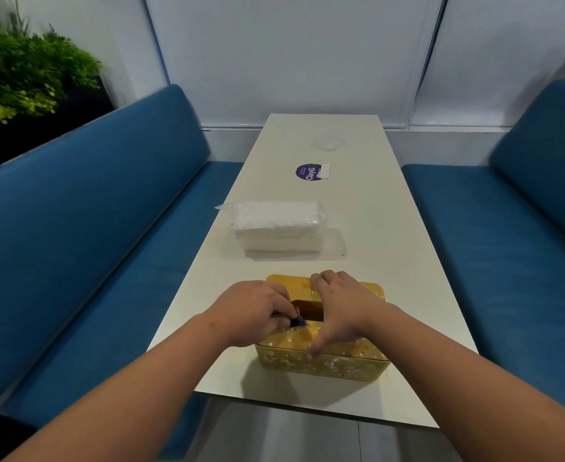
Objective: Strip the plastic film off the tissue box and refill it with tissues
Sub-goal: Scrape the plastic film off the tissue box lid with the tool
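Observation:
A yellow tissue box [347,363] with white speckles stands near the front edge of the white table [374,235]. Its lid has a dark rectangular slot [309,311]. My left hand [253,311] rests on the lid's left side, and its fingers pinch a small dark blue tab [297,323] at the slot's near edge. My right hand [341,306] lies spread over the lid, thumb down the front wall, and holds the box. A pack of white tissues [279,225] in clear plastic wrap lies beyond the box.
Farther along the table lie a round purple sticker [307,172] with a small white piece [325,170] beside it, and a crumpled clear film [329,143]. Blue benches [108,208] flank the table on both sides. Green plants [14,71] stand at the far left.

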### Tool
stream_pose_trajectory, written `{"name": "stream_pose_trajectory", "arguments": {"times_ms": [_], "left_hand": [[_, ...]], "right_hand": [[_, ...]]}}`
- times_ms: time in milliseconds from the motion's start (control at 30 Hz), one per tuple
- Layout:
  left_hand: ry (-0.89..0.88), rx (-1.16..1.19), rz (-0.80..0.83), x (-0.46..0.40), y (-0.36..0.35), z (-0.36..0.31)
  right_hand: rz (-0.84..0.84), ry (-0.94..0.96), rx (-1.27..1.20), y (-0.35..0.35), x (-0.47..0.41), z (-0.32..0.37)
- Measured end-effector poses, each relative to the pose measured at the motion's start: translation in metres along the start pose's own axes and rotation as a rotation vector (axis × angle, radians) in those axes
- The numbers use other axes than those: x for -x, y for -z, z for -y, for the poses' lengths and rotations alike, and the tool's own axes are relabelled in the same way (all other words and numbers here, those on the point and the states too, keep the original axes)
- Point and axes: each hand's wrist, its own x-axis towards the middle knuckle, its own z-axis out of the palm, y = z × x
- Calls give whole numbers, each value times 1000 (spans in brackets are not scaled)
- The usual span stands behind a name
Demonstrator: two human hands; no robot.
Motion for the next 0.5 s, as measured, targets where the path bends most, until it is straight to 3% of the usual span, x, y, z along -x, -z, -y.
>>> {"name": "stream_pose_trajectory", "arguments": {"times_ms": [167, 500], "left_hand": [[143, 62, -44, 20, 2, 16], [136, 43, -45, 44, -4, 3]], "right_hand": [[-22, -2, 45, -3, 1, -4], [-30, -12, 13, -5, 2, -4]]}}
